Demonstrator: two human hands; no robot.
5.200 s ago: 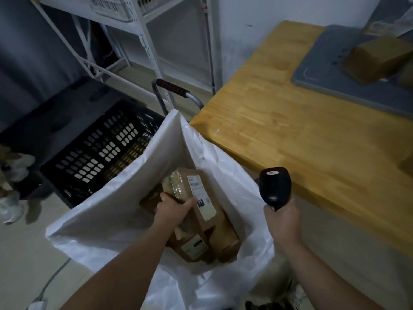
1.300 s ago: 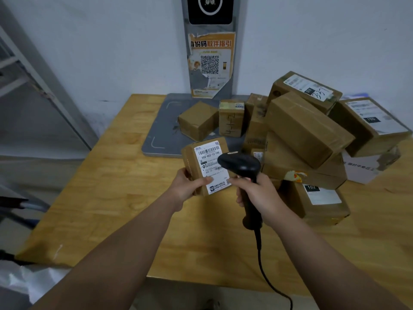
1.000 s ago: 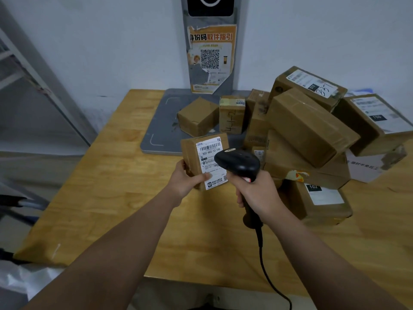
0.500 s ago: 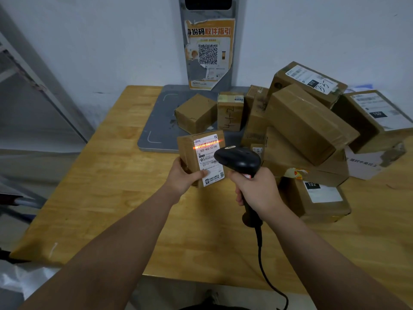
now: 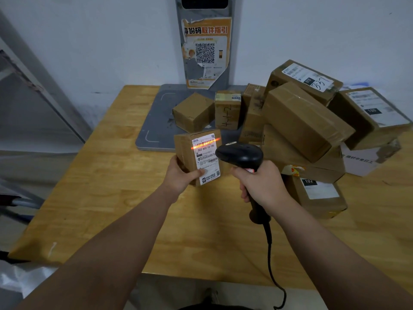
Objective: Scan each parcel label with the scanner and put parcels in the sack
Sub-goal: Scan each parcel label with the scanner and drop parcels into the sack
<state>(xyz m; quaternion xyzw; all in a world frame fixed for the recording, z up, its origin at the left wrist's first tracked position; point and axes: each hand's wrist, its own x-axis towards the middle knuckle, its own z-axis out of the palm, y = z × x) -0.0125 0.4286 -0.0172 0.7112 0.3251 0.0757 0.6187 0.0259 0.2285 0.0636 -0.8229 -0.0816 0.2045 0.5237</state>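
Head view: left hand (image 5: 181, 176) grips a small cardboard parcel (image 5: 185, 151) by its lower corner above the bench (image 5: 107, 189), right hand (image 5: 262, 185) wraps the barcode scanner (image 5: 239, 154) handle, and the red beam (image 5: 205, 144) crosses the label (image 5: 207, 162) tilted, so a failed read or slip is judged possible.

The surface (image 5: 107, 204) is pale wood with visible grain and a light sheen. The parcel (image 5: 186, 153) is brown cardboard under glossy tape, its label (image 5: 206, 159) white paper. The scanner (image 5: 240, 154) is matt black plastic. The mat (image 5: 156, 121) looks smooth and grey.
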